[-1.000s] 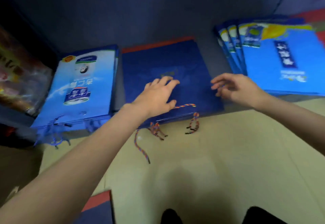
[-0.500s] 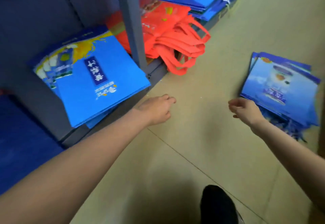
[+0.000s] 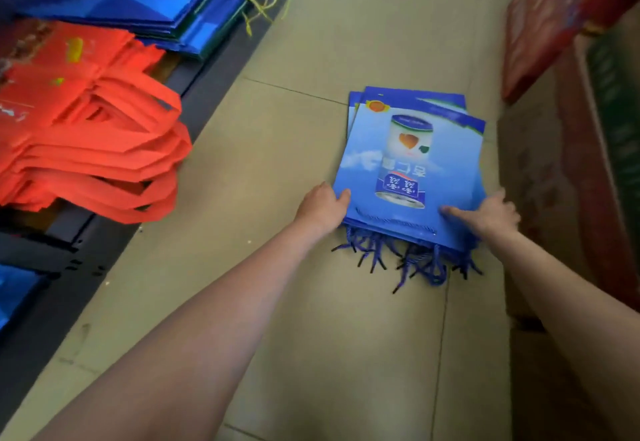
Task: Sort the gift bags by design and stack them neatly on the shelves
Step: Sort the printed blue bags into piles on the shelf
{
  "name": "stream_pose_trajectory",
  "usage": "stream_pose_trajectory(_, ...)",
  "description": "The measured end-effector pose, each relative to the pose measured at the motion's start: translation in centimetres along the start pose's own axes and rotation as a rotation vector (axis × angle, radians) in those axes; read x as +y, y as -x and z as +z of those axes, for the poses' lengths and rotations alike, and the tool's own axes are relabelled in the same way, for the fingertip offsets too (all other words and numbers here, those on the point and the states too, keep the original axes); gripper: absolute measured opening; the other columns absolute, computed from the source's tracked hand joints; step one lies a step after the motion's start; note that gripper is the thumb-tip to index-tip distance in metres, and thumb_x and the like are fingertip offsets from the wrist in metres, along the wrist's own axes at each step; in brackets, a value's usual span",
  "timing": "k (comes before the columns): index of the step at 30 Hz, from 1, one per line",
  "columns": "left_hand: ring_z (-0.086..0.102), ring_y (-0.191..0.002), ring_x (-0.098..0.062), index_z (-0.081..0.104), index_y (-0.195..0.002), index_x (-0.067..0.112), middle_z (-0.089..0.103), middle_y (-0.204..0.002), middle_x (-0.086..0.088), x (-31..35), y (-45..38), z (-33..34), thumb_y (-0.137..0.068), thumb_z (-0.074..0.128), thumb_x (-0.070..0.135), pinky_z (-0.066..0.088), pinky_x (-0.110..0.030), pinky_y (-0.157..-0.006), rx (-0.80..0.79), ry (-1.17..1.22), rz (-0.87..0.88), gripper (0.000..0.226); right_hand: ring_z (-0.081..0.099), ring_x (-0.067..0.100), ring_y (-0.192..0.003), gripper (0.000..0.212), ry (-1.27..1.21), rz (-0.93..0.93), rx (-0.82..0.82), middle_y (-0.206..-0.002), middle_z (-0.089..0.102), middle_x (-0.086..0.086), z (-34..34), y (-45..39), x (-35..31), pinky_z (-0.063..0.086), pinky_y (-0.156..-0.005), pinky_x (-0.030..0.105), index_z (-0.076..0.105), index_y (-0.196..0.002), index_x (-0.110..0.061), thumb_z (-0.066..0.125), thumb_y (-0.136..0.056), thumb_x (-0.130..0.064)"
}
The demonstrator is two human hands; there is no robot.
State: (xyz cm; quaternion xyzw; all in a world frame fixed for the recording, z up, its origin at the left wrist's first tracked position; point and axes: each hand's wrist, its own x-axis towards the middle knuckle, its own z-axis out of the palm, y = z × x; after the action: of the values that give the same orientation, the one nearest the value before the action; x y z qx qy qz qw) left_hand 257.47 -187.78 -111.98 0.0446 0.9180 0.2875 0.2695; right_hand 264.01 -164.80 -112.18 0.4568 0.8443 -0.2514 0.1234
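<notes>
On the tiled floor, both hands take hold of a loose pile of light-blue milk-tin gift bags.

Left hand (image 3: 323,205) grips the pile (image 3: 412,163) at its near left corner, thumb on top; right hand (image 3: 491,213) presses spread fingers on the near right corner, whether they curl under I cannot tell. Bags lie fanned, so a lift by the near edge alone could let lower ones slide out, and dangling cord handles (image 3: 412,262) may snag. Orange bags (image 3: 86,135) already fill the shelf (image 3: 211,69) opposite.
</notes>
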Motion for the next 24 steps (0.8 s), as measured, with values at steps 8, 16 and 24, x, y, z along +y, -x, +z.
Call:
stream_pose_trajectory(8, 0.045, -0.126, -0.027, 0.035, -0.142, 0.006, 0.043, -0.143, -0.009, 0.6, -5.3, 2.4, -0.095, 0.047, 0.031, 0.037, -0.032, -0.104, -0.074, 0.252, -0.165, 0.054, 0.047, 0.029, -0.123, 0.092, -0.213, -0.081, -0.214, -0.136, 0.048, 0.007, 0.9, -5.0, 0.7, 0.039, -0.104, 0.046, 0.039, -0.134, -0.016, 0.084, -0.059, -0.042)
stream_pose_trajectory(16, 0.061, -0.106, -0.027, 0.061, -0.117, 0.009, 0.064, -0.118, -0.009, -2.4, -4.8, -0.5, -0.087, 0.058, 0.026, 0.047, -0.039, -0.097, 0.001, 0.349, -0.235, 0.035, 0.044, 0.03, -0.124, 0.102, -0.364, -0.019, -0.209, -0.141, 0.037, 0.009, 3.9, -0.8, -0.2, 0.038, -0.105, 0.043, 0.027, -0.143, -0.018, 0.083, -0.061, -0.041)
stream_pose_trajectory(24, 0.063, -0.09, -0.019, 0.061, -0.114, 0.008, 0.066, -0.108, -0.003, -9.0, 1.6, -3.4, -0.088, 0.063, 0.03, 0.048, -0.024, -0.07, -0.155, 0.468, -0.39, 0.035, 0.063, 0.027, -0.1, 0.076, -0.66, 0.002, -0.308, -0.122, 0.06, 0.003, 6.3, 4.4, -1.4, 0.053, -0.085, 0.048, 0.042, -0.127, -0.02, 0.085, -0.063, -0.021)
